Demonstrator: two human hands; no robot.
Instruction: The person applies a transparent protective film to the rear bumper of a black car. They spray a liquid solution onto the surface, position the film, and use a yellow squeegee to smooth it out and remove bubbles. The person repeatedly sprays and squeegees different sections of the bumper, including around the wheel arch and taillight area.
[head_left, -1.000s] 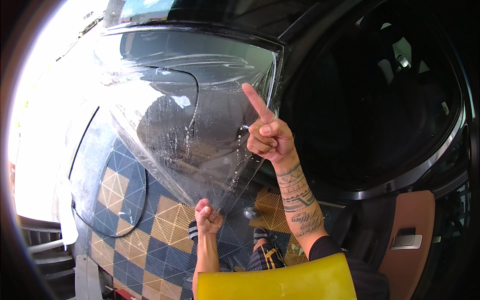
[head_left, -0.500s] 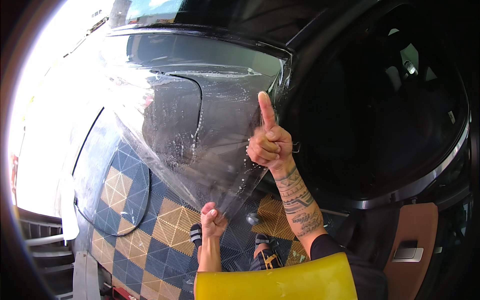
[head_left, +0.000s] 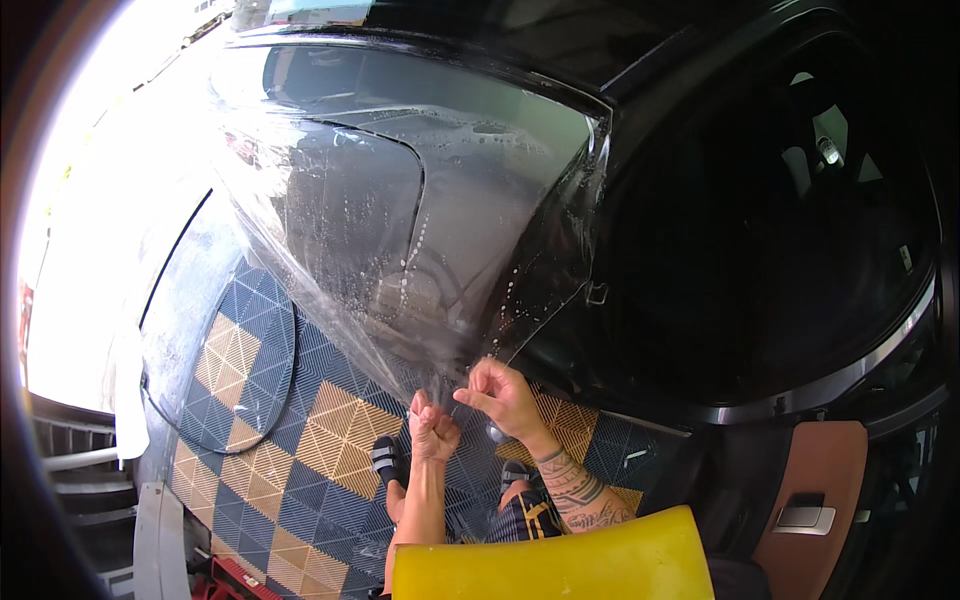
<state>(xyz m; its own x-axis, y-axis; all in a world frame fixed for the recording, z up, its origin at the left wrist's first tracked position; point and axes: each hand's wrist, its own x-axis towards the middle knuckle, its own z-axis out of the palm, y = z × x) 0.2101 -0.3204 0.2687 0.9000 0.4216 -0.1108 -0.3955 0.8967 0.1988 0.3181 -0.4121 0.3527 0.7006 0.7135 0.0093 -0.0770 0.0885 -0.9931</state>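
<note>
A large sheet of clear film (head_left: 330, 215), wet and dotted with droplets, stretches from the dark car body panel (head_left: 480, 165) down toward me. It narrows to a gathered end at my hands. My left hand (head_left: 433, 432) pinches that end, thumb against curled fingers. Close on its right, my right hand (head_left: 502, 400) has its thumb and fingers drawn together at the film's edge; the exact spot between the fingertips is hard to make out. Through the film shows the curved seam (head_left: 420, 190) of a rounded flap in the panel.
An open car doorway (head_left: 700, 250) lies dark on the right, with a brown door trim panel (head_left: 815, 490) at lower right. Blue and tan floor tiles (head_left: 340, 430) lie below. A yellow curved shape (head_left: 555, 560) fills the lower edge. A red object (head_left: 235, 580) sits at lower left.
My right hand has come down from beside the panel, its raised index finger now bent in, to the film next to my left hand. The left hand still grips the film.
</note>
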